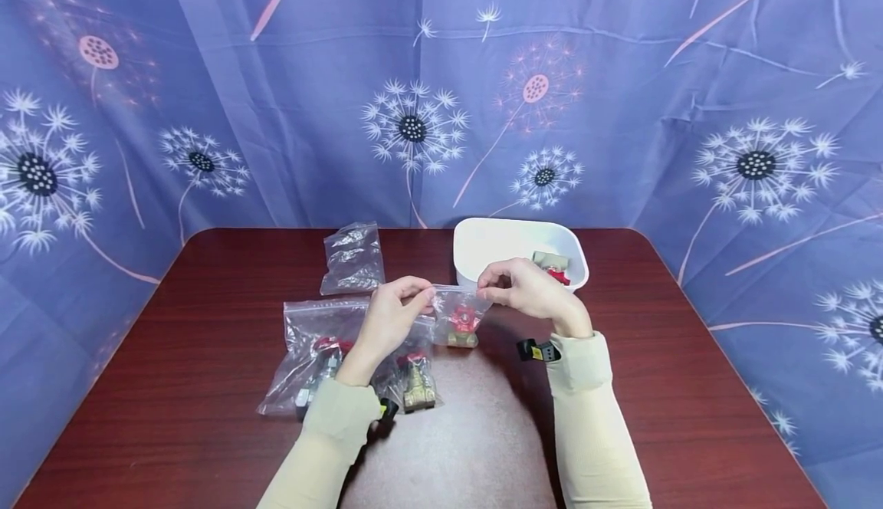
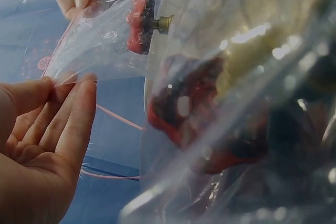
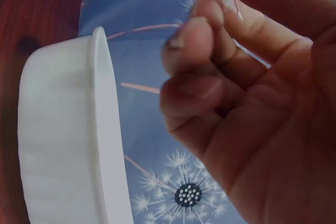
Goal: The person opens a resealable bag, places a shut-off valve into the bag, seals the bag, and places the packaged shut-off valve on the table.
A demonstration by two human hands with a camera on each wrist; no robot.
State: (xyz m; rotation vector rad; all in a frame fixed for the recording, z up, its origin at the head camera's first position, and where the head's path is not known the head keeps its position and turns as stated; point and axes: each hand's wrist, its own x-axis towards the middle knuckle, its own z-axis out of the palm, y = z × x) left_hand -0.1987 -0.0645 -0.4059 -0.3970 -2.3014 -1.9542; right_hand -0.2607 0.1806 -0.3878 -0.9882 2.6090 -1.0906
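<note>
My left hand pinches one top corner of a small clear zip bag. The opposite corner is pinched by my right hand, so the bag's top edge is stretched between them. Inside it is a valve with a red handwheel and a brass body. In the left wrist view, the left thumb and fingers meet at the bag's edge, and the red handwheel shows through the plastic. The right wrist view shows curled right fingers at the film.
Left of the hands lies a large clear zip bag with a red-handled metal valve in it. A bagged brass valve lies beside it. Behind are an empty-looking plastic bag and a white tub holding a red-and-beige valve.
</note>
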